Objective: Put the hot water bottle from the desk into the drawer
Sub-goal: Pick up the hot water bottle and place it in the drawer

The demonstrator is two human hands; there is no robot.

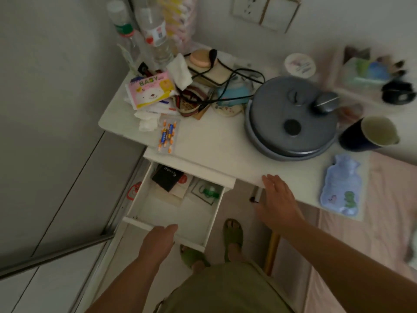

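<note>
A small blue hot water bottle (340, 185) with a green cartoon print lies flat on the right front corner of the white desk (214, 141). Under the desk's left part, a white drawer (144, 222) is pulled out; papers, a black box and a green item lie in its back half. My left hand (159, 239) rests on the drawer's front edge, fingers curled over it. My right hand (278, 197) hovers flat at the desk's front edge, fingers apart, holding nothing, a hand's width left of the hot water bottle.
A grey lidded pot (291, 118) and a dark cup (367, 134) stand behind the bottle. Batteries (168, 134), a tissue pack (150, 90), cables and plastic bottles (155, 30) crowd the desk's back left. A pink bed (383, 222) lies right; my slippered feet stand below the drawer.
</note>
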